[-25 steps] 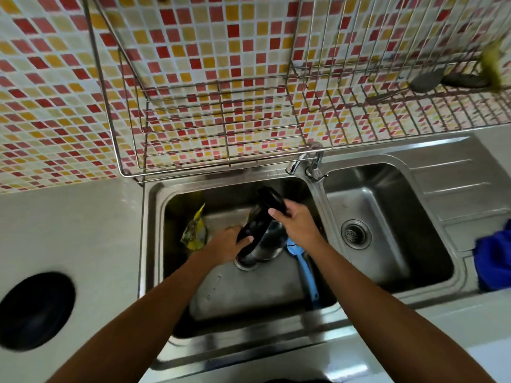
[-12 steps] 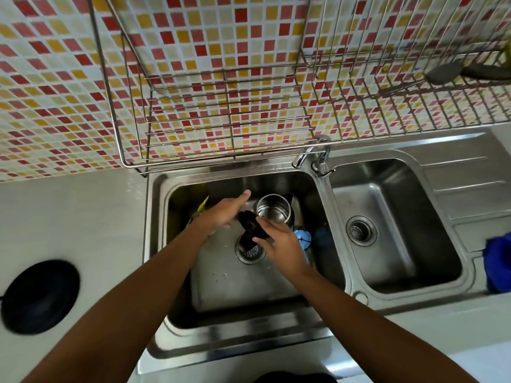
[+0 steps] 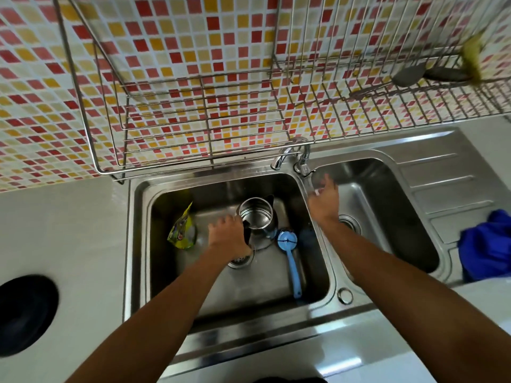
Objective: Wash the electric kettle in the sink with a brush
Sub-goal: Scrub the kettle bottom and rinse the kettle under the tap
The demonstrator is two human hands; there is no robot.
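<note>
The steel electric kettle (image 3: 256, 217) stands upright in the left sink basin (image 3: 276, 288), its mouth open toward me. My left hand (image 3: 230, 237) grips the kettle's black handle from the left. A blue brush (image 3: 289, 251) lies on the basin floor just right of the kettle, handle pointing toward me. My right hand (image 3: 324, 201) is raised with fingers apart just below the tap (image 3: 301, 158), over the divider between the basins, holding nothing.
A yellow detergent pouch (image 3: 182, 230) leans in the left basin's left corner. The right basin (image 3: 387, 217) has a drain. A blue cloth (image 3: 486, 244) lies on the drainboard. A wire dish rack (image 3: 210, 128) hangs overhead. A round black hole (image 3: 25, 313) sits in the counter at left.
My right hand let go of the kettle handle and rose to the tap. My left hand moved onto the handle. The kettle, tipped a second ago, now stands upright.
</note>
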